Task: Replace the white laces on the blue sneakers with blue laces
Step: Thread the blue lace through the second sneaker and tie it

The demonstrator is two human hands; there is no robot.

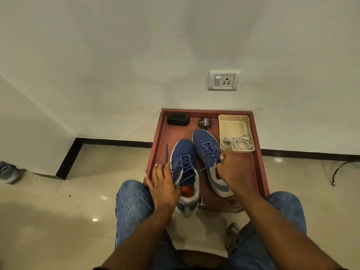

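Two blue sneakers stand side by side on a reddish-brown low table (259, 172), toes toward the wall. The left sneaker (183, 151) and the right sneaker (202, 141) both carry blue laces (186, 162) through their eyelets. My left hand (163, 184) rests on the left sneaker's side and grips one blue lace end, which sticks up past the fingers. My right hand (231, 170) pinches the other end, stretched taut across the right sneaker. The white laces (236, 143) lie coiled in a cream tray (233, 121) at the back right.
A black shoe brush (178, 119) and a round polish tin (205, 123) sit at the table's back edge. A wall socket (224, 80) is above. My knees in blue jeans flank the table. A black cable (342, 170) lies on the tiled floor at right.
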